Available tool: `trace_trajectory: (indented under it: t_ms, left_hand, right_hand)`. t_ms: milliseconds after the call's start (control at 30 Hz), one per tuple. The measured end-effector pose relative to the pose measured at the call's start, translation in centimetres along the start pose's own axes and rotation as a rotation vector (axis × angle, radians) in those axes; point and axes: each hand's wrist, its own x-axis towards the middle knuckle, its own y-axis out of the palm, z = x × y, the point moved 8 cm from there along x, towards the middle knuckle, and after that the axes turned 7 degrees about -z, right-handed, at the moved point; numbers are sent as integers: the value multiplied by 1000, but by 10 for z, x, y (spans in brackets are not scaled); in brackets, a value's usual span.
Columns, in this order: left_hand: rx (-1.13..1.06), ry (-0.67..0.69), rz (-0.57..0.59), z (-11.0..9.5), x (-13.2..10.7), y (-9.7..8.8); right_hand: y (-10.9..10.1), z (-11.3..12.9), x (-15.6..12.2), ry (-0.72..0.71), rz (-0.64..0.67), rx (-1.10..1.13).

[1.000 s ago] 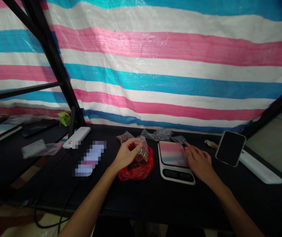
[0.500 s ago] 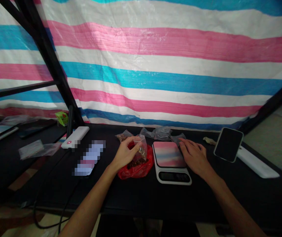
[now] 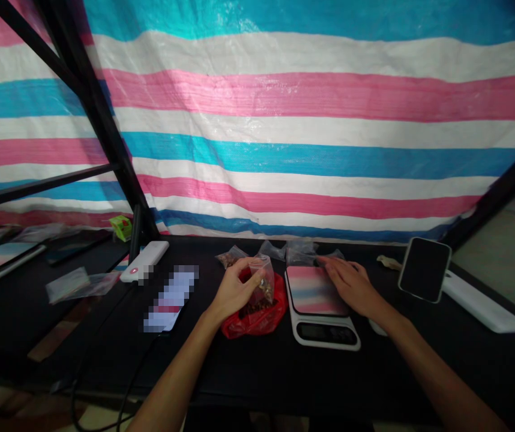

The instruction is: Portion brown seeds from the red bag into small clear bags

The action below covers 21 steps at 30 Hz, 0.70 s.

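Note:
My left hand [image 3: 234,291] is closed around a small clear plastic bag [image 3: 263,277] partly filled with brown bits, held just above an open red plastic bag [image 3: 257,315] of the same brown stuff. My right hand [image 3: 347,285] lies flat with fingers stretched out on the right rear part of a white kitchen scale [image 3: 320,306], fingertips reaching toward the clear bags behind it. The scale's shiny top reflects the striped sheet.
Several small clear bags [image 3: 284,251] lie behind the scale, one with brown contents. A phone [image 3: 423,269] leans at the right on a white bar [image 3: 482,306]. A white power bank [image 3: 144,261], a cabled phone [image 3: 170,297] and black frame posts [image 3: 99,120] stand left.
My right hand has slid from the scale's right side leftward and back onto its rear corner. The left hand keeps the small bag over the red bag. The view shifted slightly.

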Motion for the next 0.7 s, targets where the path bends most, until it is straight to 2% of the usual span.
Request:
trace_trajectory:
  t_ms: [167, 400, 600, 700]
  left_hand:
    - [21, -7, 0, -1, 0, 0]
    - [-40, 29, 24, -5, -1, -2]
    - [-70, 37, -10, 3, 2, -8]
    - [-73, 46, -38, 6, 3, -12]
  right_hand:
    - [-14, -1, -1, -1, -64, 63]
    - [-52, 15, -14, 27, -302, 188]
    - [-63, 44, -4, -106, -315, 258]
    - [-64, 47, -21, -171, -317, 221]
